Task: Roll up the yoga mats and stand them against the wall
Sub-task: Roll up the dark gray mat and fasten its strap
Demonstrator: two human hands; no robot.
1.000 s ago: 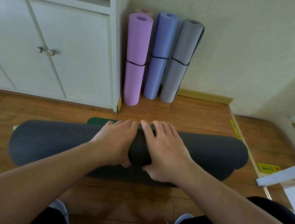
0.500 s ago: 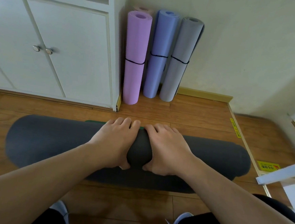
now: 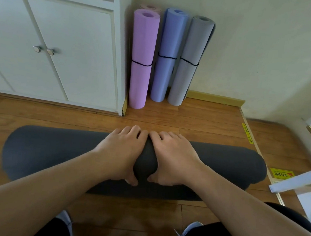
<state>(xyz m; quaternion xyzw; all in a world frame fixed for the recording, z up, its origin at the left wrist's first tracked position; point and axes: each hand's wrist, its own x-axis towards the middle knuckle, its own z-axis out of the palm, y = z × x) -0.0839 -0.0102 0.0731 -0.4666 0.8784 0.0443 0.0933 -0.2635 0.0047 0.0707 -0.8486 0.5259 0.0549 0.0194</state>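
Purple mat [image 3: 141, 61], blue mat [image 3: 167, 59], grey mat [image 3: 189, 64] stand banded at wall [image 3: 258, 51] — done. Left hand [image 3: 123, 152], right hand [image 3: 175, 156] clasp dark mat [image 3: 55, 147], seemingly fully rolled — standing it up remains.

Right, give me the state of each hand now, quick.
Left hand: fingers and thumb wrapped round the dark grey mat.
Right hand: same grip on that mat.

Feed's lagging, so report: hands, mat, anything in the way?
Left hand and right hand grip the dark mat, side by side at its middle. Mat rolled, lying on floor. Tied rolls stand at wall.
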